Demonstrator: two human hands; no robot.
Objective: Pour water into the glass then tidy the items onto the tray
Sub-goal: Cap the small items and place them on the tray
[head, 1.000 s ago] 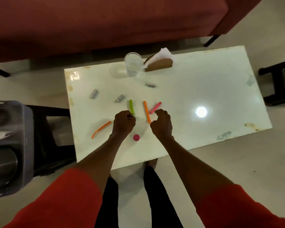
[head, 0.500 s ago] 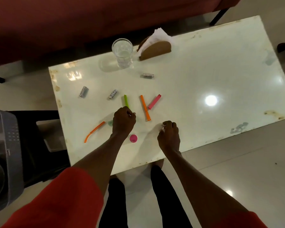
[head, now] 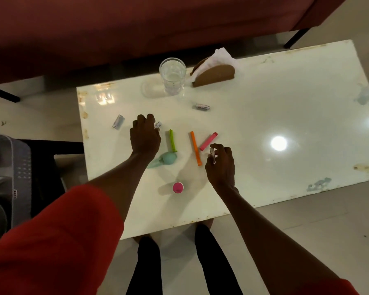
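A clear glass (head: 172,75) holding water stands at the far edge of the white table (head: 285,116). My left hand (head: 145,137) reaches forward, and its fingertips pinch a small battery (head: 158,125) that lies on the table. My right hand (head: 221,165) hovers just above the table beside the pink stick (head: 208,141), its fingers closed on a small silvery object (head: 212,155). Between my hands lie a green clip (head: 173,140), an orange stick (head: 195,147) and a teal object (head: 168,158). A pink cap (head: 178,187) sits nearer to me.
Two more batteries lie loose, one at the left (head: 118,121) and one near the glass (head: 202,107). A brown napkin holder (head: 214,74) stands beside the glass. A grey tray-like container (head: 15,167) sits on a dark stool to the left. A red sofa (head: 136,24) runs behind the table.
My left hand has moved forward from the green clip to the battery, uncovering the teal object. My right hand has lifted and now shows a small silvery object. The view has shifted.
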